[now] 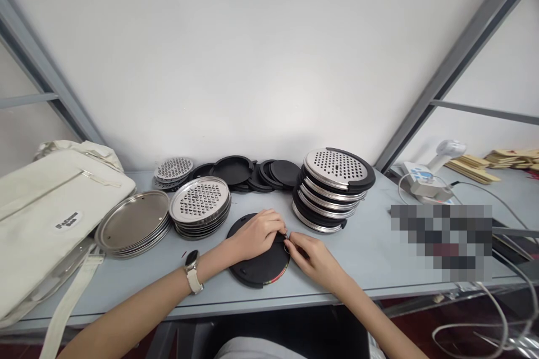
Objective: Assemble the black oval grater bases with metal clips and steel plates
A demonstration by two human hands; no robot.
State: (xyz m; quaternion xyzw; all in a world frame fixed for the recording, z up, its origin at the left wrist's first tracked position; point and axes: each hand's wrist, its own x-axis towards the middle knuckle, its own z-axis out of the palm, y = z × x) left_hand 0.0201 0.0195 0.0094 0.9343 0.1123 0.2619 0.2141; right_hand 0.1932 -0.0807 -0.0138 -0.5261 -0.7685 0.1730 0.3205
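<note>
A round black disc [261, 263] lies on the grey table before me, with a thin red and yellow strip along its lower right edge. My left hand [261, 233] rests over the disc's upper part, its fingers closed near the right rim. Beside it, my right hand [314, 258] pinches at the same rim. A small shiny ring or wire shows between the two hands, too small to name surely. The left fingertips are partly hidden, so what they grip cannot be made out.
Perforated metal discs [200, 200] and plain metal plates [135, 221] are stacked at left, near a white bag [63, 207]. Black round parts [233, 170] lie along the wall. A tall stack of grater discs [337, 168] stands right. A white device [425, 179] is farther right.
</note>
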